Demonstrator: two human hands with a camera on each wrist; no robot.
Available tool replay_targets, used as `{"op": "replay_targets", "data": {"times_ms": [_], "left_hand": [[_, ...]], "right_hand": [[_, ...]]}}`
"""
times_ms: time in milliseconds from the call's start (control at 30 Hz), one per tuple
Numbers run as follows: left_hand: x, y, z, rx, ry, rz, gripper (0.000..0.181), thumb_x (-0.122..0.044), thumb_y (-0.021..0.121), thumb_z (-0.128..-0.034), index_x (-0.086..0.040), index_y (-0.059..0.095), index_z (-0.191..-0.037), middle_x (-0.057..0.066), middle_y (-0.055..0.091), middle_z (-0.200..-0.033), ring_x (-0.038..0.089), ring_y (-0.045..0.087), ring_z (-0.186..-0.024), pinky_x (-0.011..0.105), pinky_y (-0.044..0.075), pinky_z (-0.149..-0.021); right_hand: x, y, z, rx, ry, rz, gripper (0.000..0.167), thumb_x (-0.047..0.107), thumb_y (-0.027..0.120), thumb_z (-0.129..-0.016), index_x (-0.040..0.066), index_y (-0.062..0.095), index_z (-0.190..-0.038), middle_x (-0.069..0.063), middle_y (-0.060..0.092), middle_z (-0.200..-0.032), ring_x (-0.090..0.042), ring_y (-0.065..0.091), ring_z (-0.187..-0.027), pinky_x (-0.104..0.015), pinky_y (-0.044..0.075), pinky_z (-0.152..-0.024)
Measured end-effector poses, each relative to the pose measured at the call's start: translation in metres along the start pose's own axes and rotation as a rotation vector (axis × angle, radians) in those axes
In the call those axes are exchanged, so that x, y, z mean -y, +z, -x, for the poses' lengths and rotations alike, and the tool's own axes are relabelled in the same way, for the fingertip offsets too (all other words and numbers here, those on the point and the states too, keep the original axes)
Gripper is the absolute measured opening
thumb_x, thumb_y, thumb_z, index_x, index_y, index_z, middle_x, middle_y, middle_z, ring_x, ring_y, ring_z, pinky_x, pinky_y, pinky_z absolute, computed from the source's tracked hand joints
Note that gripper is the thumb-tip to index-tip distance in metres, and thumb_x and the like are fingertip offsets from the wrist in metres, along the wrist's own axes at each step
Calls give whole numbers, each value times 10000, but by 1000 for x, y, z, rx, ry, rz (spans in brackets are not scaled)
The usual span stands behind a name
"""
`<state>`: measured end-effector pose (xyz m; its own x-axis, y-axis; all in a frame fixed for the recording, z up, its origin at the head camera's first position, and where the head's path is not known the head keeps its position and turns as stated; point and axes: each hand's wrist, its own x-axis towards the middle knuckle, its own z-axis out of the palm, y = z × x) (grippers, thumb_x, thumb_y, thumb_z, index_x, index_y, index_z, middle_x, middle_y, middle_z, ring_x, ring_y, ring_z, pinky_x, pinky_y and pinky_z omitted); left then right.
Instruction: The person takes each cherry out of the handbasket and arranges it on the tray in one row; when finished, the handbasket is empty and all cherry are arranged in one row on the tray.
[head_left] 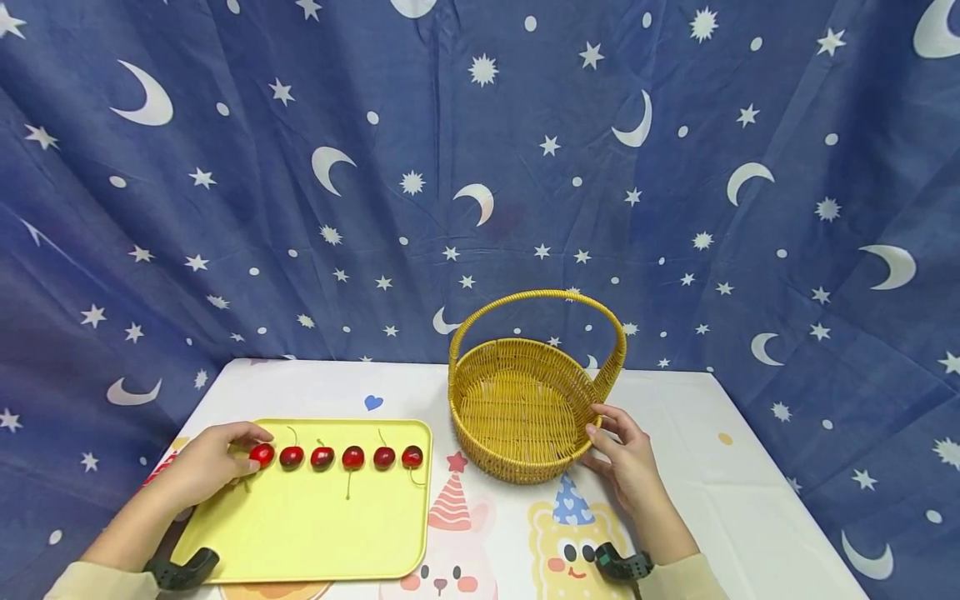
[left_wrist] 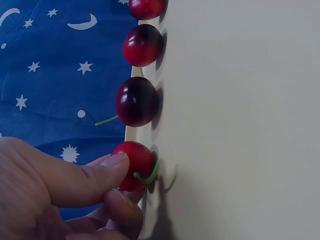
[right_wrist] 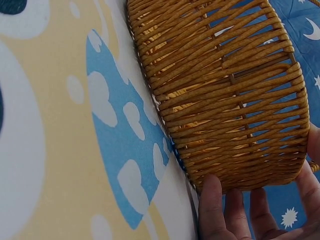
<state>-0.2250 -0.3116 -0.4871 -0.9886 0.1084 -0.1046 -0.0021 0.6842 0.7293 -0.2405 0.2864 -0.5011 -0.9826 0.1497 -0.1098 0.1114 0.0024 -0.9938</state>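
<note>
At the left end of a row of several red cherries, my left hand point(head_left: 210, 463) pinches the end cherry point(left_wrist: 135, 162) between thumb and fingers; its green stem curves out beside the thumb. The row runs along the far part of a yellow tray point(head_left: 322, 533), and a darker cherry point(head_left: 292, 457) lies closest to the held one. My right hand point(head_left: 624, 454) grips the right side of a woven basket point(head_left: 517, 472), thumb near the rim and fingers against the outer wall point(right_wrist: 235, 115). The basket stands upright, its tall arched handle raised, and its inside shows bare.
A white tablecloth point(head_left: 720, 500) with printed cartoon figures covers the table. Behind it hangs a blue curtain point(head_left: 517, 233) with moons and stars, close to the table's back edge. The basket stands right of the tray, a gap between them.
</note>
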Motion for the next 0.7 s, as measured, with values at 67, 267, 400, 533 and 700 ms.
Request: {"op": "replay_targets", "data": {"times_ms": [67,267,400,533,700], "left_hand": [[0,-1,1,-10,1,3,384,48,724,-925,74,658,-1302,236,700,-1144,149,535,-695,278,503,-575],[-2,-8,1,-56,1,-63,415,17,741,-932,65,649,-1334,330,691,-1217,214,606,-799,278,516,-595],[-5,-13,2,-138,24,-161,411,-38,754,-942,54,661,-1331,336,694,-1230,339,661,-983,285,507,-652],[-13,-13,6,-237,17,-223,398,-105,725,-981,44,651,-1342,362,659,-1291,360,712,-951,319,489,-677],[-29,-1,15,-407,56,-259,402,-145,734,-992,36,647,-1340,363,604,-1279,403,725,-917,421,512,-665]], "right_hand": [[0,0,0,0,0,2,492,86,655,-1063,90,509,-1533,-139,465,-1423,-189,687,-1138,-391,659,-858],[-1,0,-1,1,0,-2,498,93,662,-1060,92,509,-1534,-137,468,-1427,-185,691,-1131,-392,657,-862],[-2,0,-3,-2,0,-4,501,99,668,-1057,93,510,-1533,-137,472,-1426,-179,695,-1118,-386,659,-856],[-2,1,-3,2,3,0,492,97,657,-1065,98,510,-1534,-144,470,-1433,-172,698,-1104,-375,660,-847],[0,-2,0,7,26,62,520,131,667,-1068,122,505,-1562,-177,444,-1486,-184,694,-1108,-382,657,-879]]}}
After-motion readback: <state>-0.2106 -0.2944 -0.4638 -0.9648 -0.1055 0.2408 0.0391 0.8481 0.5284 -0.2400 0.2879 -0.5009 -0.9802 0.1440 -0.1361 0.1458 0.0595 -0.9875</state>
